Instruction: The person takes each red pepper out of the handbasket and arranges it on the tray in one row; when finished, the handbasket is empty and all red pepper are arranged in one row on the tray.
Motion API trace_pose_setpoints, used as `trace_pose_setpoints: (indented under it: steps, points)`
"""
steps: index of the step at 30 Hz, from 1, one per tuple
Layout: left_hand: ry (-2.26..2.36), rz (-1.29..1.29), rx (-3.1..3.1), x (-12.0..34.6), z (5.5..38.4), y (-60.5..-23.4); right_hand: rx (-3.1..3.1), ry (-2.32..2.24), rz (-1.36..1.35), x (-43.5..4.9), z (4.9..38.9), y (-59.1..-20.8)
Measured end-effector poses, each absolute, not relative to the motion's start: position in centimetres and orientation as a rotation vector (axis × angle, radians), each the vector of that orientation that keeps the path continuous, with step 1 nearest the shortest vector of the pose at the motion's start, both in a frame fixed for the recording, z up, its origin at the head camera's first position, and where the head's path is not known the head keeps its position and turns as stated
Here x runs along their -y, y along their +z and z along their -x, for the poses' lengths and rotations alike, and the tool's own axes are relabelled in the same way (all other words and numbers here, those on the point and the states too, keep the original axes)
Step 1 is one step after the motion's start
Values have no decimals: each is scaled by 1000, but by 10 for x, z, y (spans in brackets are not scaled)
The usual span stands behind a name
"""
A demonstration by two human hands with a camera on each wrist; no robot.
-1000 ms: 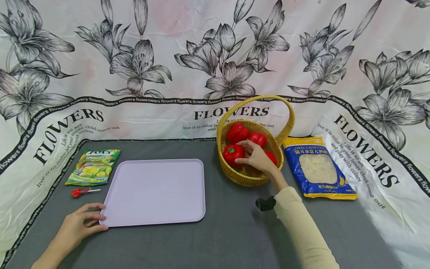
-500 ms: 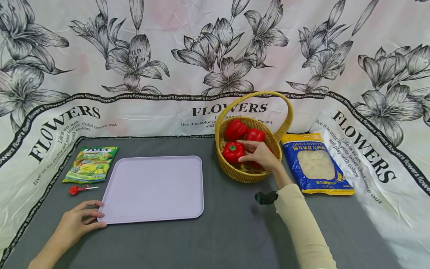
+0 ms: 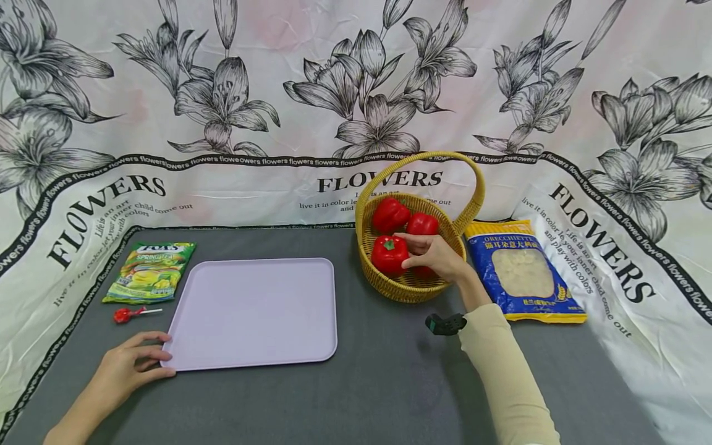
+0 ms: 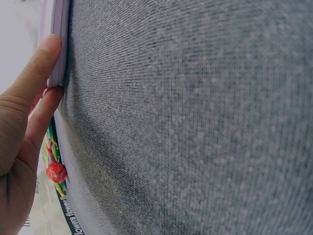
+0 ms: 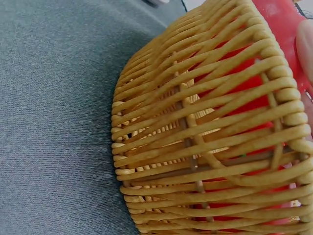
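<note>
Head view: grey worktop (image 3: 384, 389), with a flowered cloth (image 3: 311, 68) hanging behind it.
Right hand (image 3: 439, 255): reaches into the basket (image 3: 408, 292) from the right; thumb and fingers are bent around the right side of the front pepper (image 3: 389, 255).
Right grip: closed in to the pepper's width, pinching it.
Front pepper: red with a green stem, inside the basket at its front left; the right wrist view shows red through the weave and past the rim. Whether it touches the basket floor, I cannot tell.
Other peppers: back left pepper (image 3: 390, 215) and back right pepper (image 3: 423, 224) lie behind it; a fourth red one (image 3: 425, 272) is partly hidden by the right hand.
Left hand (image 3: 129, 366): at the near left corner of the tray (image 3: 253, 312).
Left grip: narrow, the thumb on the near edge and fingers on the left edge, holding that corner.
Tray: pale lilac, flat on the worktop, left of the basket and apart from it.
Lollipop (image 3: 122, 315): left of the tray, its white stick pointing toward it.
Sweets bag (image 3: 150, 272): green and yellow, just behind the lollipop.
Pasta bag (image 3: 525, 275): blue and yellow, lying right of the basket.
Right sleeve (image 3: 508, 377): cream, with a black device (image 3: 445, 324) at the wrist.
</note>
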State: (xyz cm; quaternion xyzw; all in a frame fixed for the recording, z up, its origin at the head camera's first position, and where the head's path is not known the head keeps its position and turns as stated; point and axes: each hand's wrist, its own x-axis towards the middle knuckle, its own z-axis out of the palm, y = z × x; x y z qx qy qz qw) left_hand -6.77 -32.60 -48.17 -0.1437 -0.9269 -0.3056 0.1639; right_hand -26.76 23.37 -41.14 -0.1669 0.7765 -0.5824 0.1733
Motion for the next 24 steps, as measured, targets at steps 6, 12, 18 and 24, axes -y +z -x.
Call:
trace_pose_setpoints:
  steps: [6, 12, 18, 24]
  points:
    - [-866, 412, 2646, 325, 67, -480, -2159, -1676, 425, -235, 266, -407]
    - [-875, 424, 2627, 324, 67, -479, -2160, -1626, 415, -236, 265, -406]
    - [-867, 367, 2689, 322, 66, -480, -2156, -1630, 406, -239, 261, -404]
    - [-870, 333, 2717, 323, 66, -481, -2211, -1623, 423, -236, 260, -392]
